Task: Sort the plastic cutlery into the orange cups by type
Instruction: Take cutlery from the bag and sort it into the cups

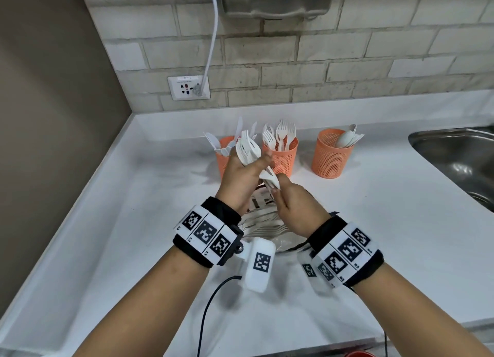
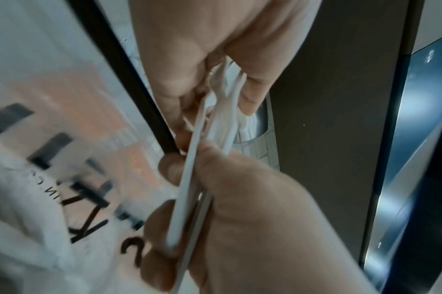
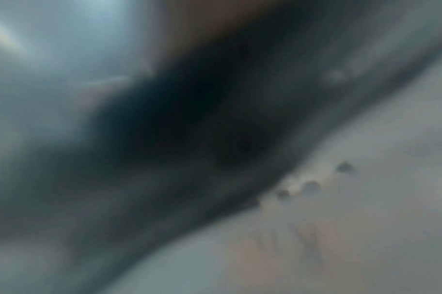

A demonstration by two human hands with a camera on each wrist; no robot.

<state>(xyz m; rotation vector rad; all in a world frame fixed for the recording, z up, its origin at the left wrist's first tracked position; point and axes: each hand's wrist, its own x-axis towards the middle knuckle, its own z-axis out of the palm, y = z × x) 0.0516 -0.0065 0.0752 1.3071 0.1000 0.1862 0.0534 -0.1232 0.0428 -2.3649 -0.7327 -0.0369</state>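
Three orange mesh cups stand in a row at the back of the counter. The left cup (image 1: 224, 156) holds knives, the middle cup (image 1: 284, 156) forks and the right cup (image 1: 332, 155) spoons. My left hand (image 1: 240, 177) grips a bundle of white plastic forks (image 1: 248, 149), tines up, in front of the left and middle cups. My right hand (image 1: 290, 204) pinches the lower ends of that bundle (image 1: 269, 179). In the left wrist view my left hand (image 2: 235, 199) is wrapped round the white handles (image 2: 209, 139) while the right hand's fingers (image 2: 250, 99) pinch them from above. The right wrist view is a dark blur.
Under both hands lies a clear plastic bag (image 1: 263, 223) with more white cutlery; its black lettering (image 2: 64, 175) shows in the left wrist view. A steel sink (image 1: 459, 156) is at the right. A wall socket (image 1: 188, 88) with a white cable (image 1: 213, 36) is behind. A black cable (image 1: 211, 303) crosses the near counter.
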